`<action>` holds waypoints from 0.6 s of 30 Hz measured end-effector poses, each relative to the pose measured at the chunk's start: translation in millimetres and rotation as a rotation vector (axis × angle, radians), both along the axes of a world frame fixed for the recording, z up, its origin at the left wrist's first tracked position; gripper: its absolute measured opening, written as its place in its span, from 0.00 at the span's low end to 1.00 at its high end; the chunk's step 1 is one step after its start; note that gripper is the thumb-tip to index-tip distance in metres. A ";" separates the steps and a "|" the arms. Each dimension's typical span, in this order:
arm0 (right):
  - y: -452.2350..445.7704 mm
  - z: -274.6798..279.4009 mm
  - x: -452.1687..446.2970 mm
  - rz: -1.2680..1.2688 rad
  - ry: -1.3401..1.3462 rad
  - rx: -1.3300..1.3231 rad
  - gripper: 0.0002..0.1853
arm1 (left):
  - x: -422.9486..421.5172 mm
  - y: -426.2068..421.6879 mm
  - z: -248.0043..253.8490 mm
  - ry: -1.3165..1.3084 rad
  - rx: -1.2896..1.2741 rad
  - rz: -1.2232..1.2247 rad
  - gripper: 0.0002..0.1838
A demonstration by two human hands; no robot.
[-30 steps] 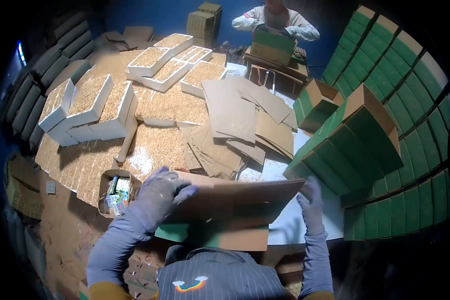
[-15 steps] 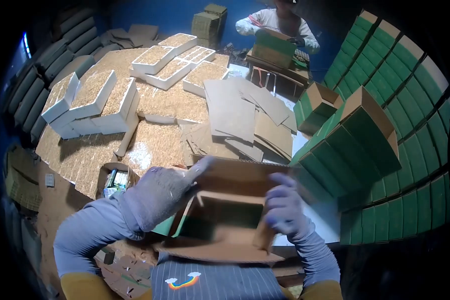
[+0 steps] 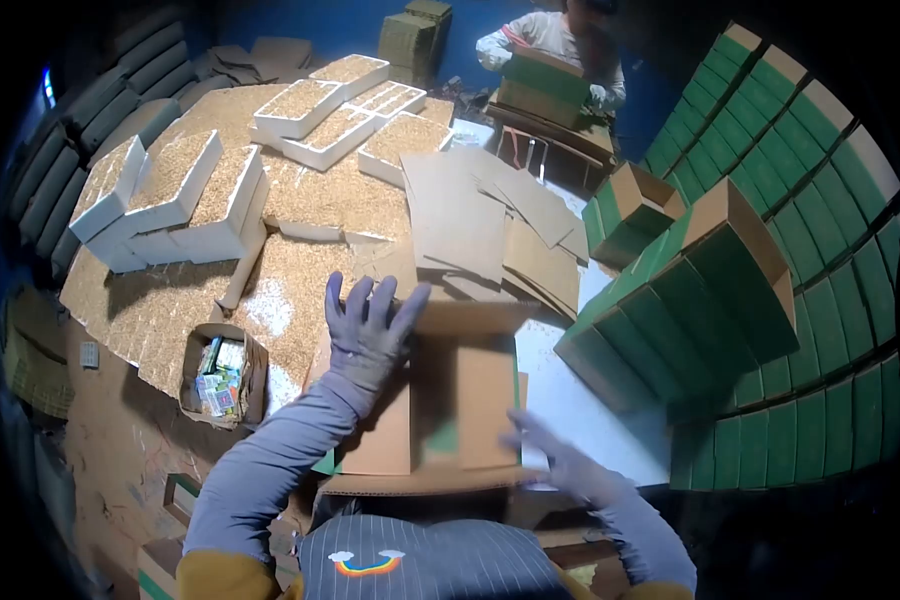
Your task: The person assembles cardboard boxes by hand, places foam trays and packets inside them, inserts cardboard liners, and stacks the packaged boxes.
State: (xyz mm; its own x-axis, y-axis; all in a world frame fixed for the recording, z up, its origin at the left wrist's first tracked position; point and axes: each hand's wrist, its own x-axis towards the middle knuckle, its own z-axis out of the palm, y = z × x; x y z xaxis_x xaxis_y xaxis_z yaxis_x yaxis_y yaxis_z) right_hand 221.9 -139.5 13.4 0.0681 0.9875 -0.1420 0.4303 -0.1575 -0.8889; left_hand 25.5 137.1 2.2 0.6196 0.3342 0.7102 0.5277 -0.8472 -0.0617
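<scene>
A cardboard box with green outer sides stands in front of me. Its left and right flaps are folded inward with a gap between them. The back flap sticks up, and the front flap lies outward toward my apron. My left hand, in a grey glove, has its fingers spread at the box's back left corner, by the left flap. Beside the right side of the box is my gloved right hand, blurred, its fingers stretched toward the box and holding nothing visible.
Flat cardboard sheets lie behind the box. White trays of light brown grainy material stand at the left. A carton of small packets sits nearer. Green boxes are stacked rightward. Another person handles a box at the back.
The box's side flaps have folded inward. My left hand has moved up to the back corner with fingers spread; my right hand has dropped lower, off the right flap.
</scene>
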 end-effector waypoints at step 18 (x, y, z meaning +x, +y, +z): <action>87.5 -61.2 93.1 -0.160 -0.216 0.055 0.20 | -72.8 -6.7 -182.1 -0.244 -0.786 -0.081 0.19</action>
